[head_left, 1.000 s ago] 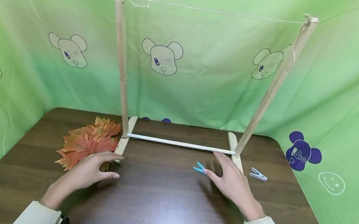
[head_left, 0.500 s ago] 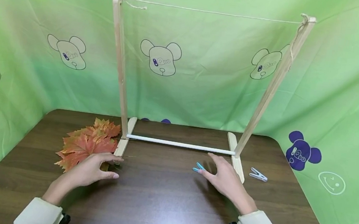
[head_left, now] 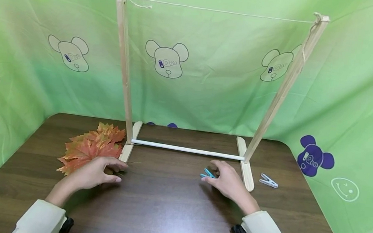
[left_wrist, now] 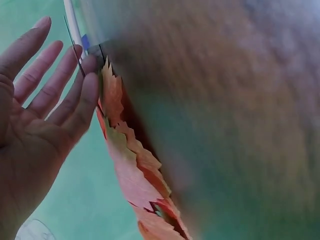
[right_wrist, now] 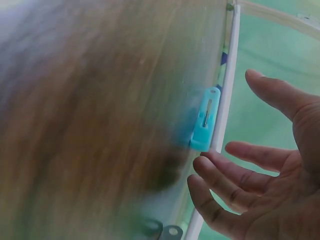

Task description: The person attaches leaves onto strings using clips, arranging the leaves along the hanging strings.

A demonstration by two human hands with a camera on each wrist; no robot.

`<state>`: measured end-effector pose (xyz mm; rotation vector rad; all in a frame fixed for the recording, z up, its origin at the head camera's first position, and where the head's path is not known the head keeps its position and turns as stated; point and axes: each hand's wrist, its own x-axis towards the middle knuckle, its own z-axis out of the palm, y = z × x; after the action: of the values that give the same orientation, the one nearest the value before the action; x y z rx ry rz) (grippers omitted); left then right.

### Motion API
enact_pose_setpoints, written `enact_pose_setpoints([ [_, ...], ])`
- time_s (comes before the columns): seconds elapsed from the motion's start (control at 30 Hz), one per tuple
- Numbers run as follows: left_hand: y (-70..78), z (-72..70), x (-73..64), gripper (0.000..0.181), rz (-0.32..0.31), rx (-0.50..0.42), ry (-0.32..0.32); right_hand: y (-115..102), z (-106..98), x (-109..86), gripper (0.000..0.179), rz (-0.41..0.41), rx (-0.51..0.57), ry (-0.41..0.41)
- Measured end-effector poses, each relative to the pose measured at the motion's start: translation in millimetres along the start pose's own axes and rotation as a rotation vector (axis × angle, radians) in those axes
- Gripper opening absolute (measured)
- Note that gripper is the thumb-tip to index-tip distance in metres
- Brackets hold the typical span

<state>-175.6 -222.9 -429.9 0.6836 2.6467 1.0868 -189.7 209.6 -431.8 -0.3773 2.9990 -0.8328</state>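
Orange-red artificial maple leaves [head_left: 86,149] lie in a bunch at the table's left. My left hand [head_left: 92,173] hovers at their near edge, fingers loosely bent with a gap to the thumb. In the left wrist view, thin stems of the leaves [left_wrist: 135,172] pass beside the fingertips; I cannot tell whether they touch. Near the right foot of a wooden frame, a light-blue clothespin [head_left: 207,174] rests on the table, partly hidden by my right hand [head_left: 229,182]. The right wrist view shows spread, slightly bent fingers beside the clothespin [right_wrist: 205,120], not around it.
The wooden frame has two uprights [head_left: 285,91], a white crossbar [head_left: 186,149] low between its feet, and a string [head_left: 217,10] tied across the top. A pale clothespin [head_left: 268,181] lies right of the frame. Green printed cloth [head_left: 212,73] surrounds the brown table [head_left: 161,206].
My right hand has moved left and toward me, from beside the crossbar to the light-blue clothespin. The left hand stays by the leaves, its thumb shifting only slightly.
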Motion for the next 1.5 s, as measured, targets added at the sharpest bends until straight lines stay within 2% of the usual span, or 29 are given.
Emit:
enact_pose_setpoints([
  [0.2, -2.5, -6.0, 1.4, 0.035, -0.018, -0.124, -0.042, 0, 4, 9.0, 0.064, 0.013, 0.024, -0.038],
  [0.47, -3.6, -7.6, 0.8, 0.026, -0.071, -0.208, -0.066, 0, 8, 17.4, 0.048, 0.009, 0.056, -0.058],
  [0.83, -3.0, -5.9, 2.9, 0.013, -0.083, -0.164, -0.044, 0, 11, 20.9, 0.038, 0.032, 0.034, -0.089],
  [1.1, -3.8, -6.0, 5.8, 0.015, -0.095, -0.099, -0.023, -1, 11, 22.0, 0.033, 0.024, 0.035, -0.104],
  [1.27, -2.2, -6.0, 6.5, 0.016, -0.096, -0.108, -0.028, -1, 12, 22.5, 0.031, 0.006, 0.029, -0.105],
  [1.5, 0.5, -4.8, 7.6, 0.015, -0.053, -0.106, -0.029, -1, 12, 23.4, 0.027, 0.001, 0.022, -0.107],
])
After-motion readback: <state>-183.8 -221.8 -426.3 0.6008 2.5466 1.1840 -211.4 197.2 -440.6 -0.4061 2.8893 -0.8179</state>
